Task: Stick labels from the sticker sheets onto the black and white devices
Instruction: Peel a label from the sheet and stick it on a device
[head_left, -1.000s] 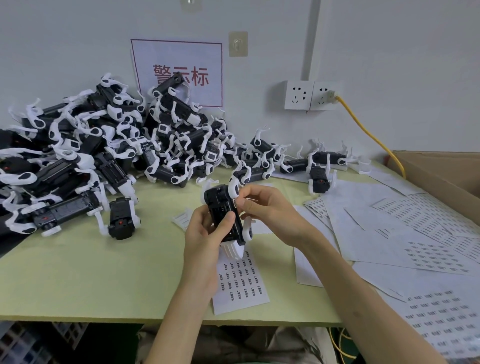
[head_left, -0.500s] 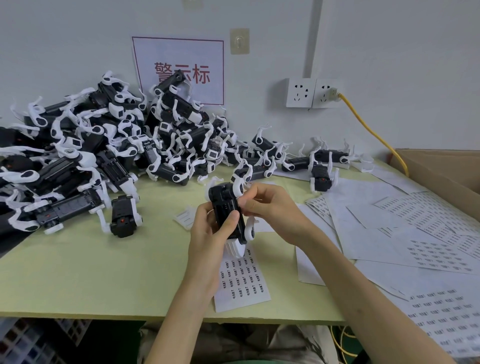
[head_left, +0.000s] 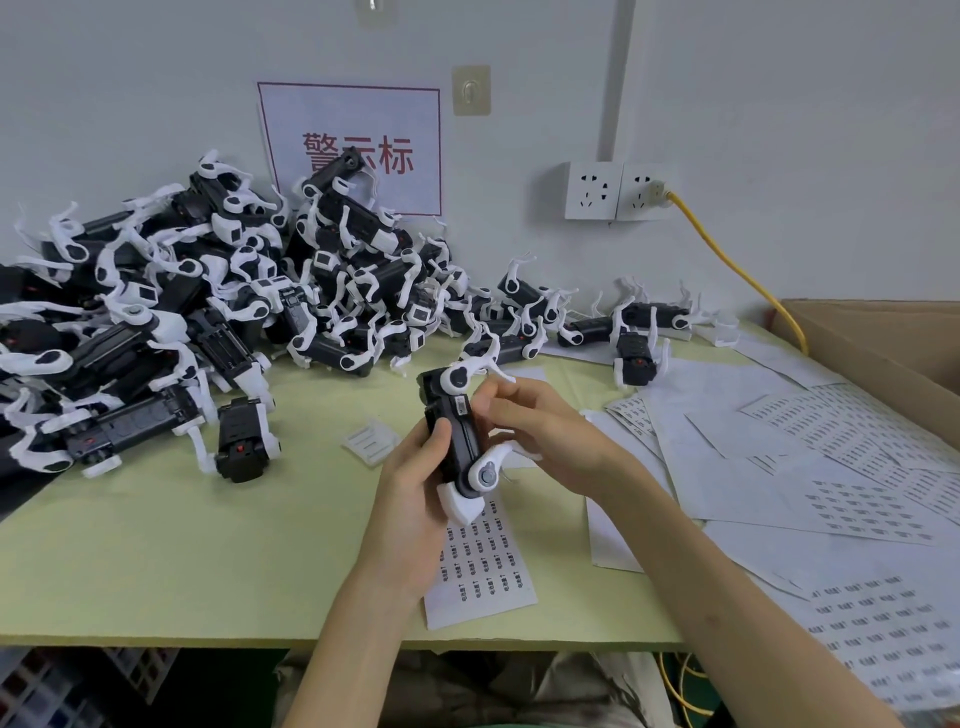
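Black and white devices (head_left: 208, 312) lie heaped at the far left of the green table (head_left: 156, 545), the pile spreading right along the wall below a red-lettered sign (head_left: 353, 145). One separate unit (head_left: 244, 441) stands at the pile's near edge.

In the middle, above the table, the held device (head_left: 457, 441) stands roughly upright. The left hand (head_left: 410, 499) grips its lower body, thumb laid along the black face. A small label (head_left: 461, 405) sits on its upper right side. The right hand (head_left: 540, 436) meets the device there, fingers curled and tips pinching at its edge just beside the label. Under both hands lies a sticker sheet (head_left: 483, 571) with rows of labels.

Further right, loose sticker sheets (head_left: 779, 467) overlap across the table. On the wall, a yellow cable (head_left: 737, 270) runs from a socket (head_left: 618, 189) down toward a cardboard box (head_left: 883, 343) at the far right.
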